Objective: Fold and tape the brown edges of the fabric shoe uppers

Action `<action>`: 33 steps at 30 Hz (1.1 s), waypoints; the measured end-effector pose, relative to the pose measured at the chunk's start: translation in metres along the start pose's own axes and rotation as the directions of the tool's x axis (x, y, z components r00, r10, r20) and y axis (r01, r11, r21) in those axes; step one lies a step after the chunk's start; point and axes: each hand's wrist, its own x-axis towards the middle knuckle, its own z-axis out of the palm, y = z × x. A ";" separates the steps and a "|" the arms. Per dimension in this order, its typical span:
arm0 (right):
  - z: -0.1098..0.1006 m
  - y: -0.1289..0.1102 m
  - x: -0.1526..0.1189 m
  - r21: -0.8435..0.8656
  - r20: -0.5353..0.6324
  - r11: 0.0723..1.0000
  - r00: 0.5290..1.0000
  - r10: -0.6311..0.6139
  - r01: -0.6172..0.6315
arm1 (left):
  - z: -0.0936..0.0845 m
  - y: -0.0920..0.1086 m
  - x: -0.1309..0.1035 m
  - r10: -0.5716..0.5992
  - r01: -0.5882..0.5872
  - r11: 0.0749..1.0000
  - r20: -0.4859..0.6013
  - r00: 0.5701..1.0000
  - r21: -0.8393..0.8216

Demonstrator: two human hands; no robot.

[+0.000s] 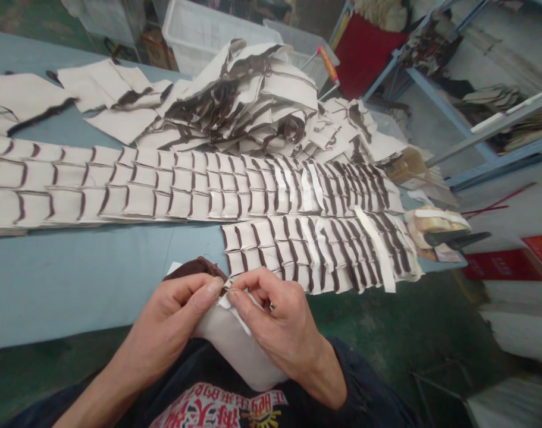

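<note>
My left hand (175, 318) and my right hand (277, 324) meet at the near table edge, both pinching a white fabric piece (239, 345) with a dark brown trimmed edge (194, 268). Thumbs and forefingers touch at the piece's upper edge, where a small white strip sticks out. The piece hangs down toward my lap. Just beyond my hands lie overlapping rows of similar white pieces with brown edges (319, 249), some with white tape strips across them.
A long blue table (74, 285) holds more rows of pieces (119, 184) and a loose heap (244, 101). Black scissors (458, 238) rest at the right end. White plastic bins (208, 30) stand behind. Blue shelving (489, 131) at right.
</note>
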 end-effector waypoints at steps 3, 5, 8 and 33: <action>0.000 0.005 0.001 -0.066 0.009 0.994 0.996 -0.089 0.090 | -0.001 -0.001 0.002 0.018 -0.018 1.000 0.004 1.000 0.000; 0.000 0.008 0.001 -0.069 0.010 0.990 0.992 -0.124 0.125 | -0.002 -0.003 0.003 0.025 -0.024 1.000 0.002 1.000 -0.006; 0.001 0.010 0.002 -0.030 -0.003 0.992 0.993 -0.122 0.121 | -0.001 -0.003 0.003 0.034 -0.034 0.999 0.003 0.999 -0.002; 0.001 0.015 0.009 0.024 -0.036 0.999 0.999 -0.036 0.037 | 0.006 -0.008 0.017 0.007 -0.009 1.000 -0.048 0.999 -0.027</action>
